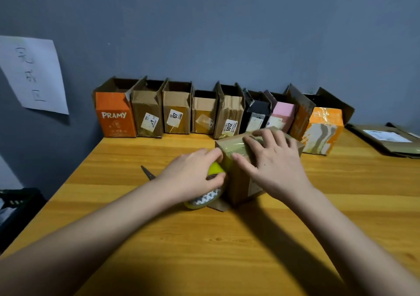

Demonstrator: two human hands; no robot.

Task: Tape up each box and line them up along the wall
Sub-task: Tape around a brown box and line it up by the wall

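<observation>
A brown cardboard box (244, 179) stands in the middle of the wooden table (204, 239), with a strip of clear tape across its top. My right hand (270, 159) lies flat on the top, fingers spread and pressing the tape down. My left hand (193, 173) grips a yellowish tape roll (204, 199) against the box's left side. Along the grey wall stands a row of several boxes with open tops, from the orange box marked PRAMY (114, 113) on the left to an orange and white box (323, 132) on the right.
Scissors (147, 172) lie on the table just left of my left hand, partly hidden by it. Flattened cardboard (386, 140) lies at the far right. A sheet of paper (31, 73) with writing hangs on the wall at left. A dark crate (18, 204) sits beyond the table's left edge.
</observation>
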